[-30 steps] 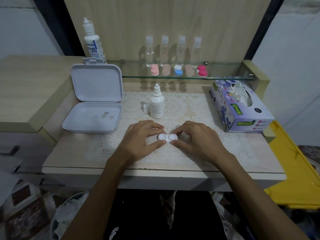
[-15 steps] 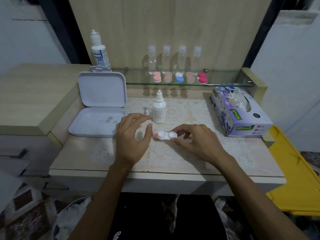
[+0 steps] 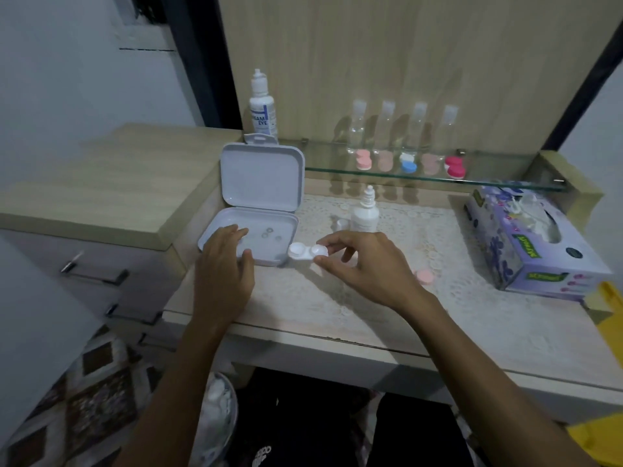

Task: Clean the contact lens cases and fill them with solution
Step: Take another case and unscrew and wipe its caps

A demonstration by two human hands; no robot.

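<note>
We see the right hand (image 3: 367, 264) pinching the white contact lens case (image 3: 307, 252) by its right cup, thumb below and forefinger above, so the case hangs just off the worktop (image 3: 387, 318) beside the right edge of the open white box (image 3: 249, 244) near the worktop's left end. The left hand (image 3: 224, 264) reaches over that box's tray with fingers spread and relaxed, gripping nothing we can make out; we judge it is fetching or dropping something there, perhaps by the small rings (image 3: 269, 234) lying in the tray. The uncapped solution bottle (image 3: 364, 212) stands upright just behind the case, toward the back edge, with its cap (image 3: 340, 224) beside it, handy for filling. A pink lid (image 3: 423, 276) lies on the lace mat to the right of the right hand, set apart, we suppose, to leave a cup open. The tissue box (image 3: 532, 244) waits at the right edge for wiping.
</note>
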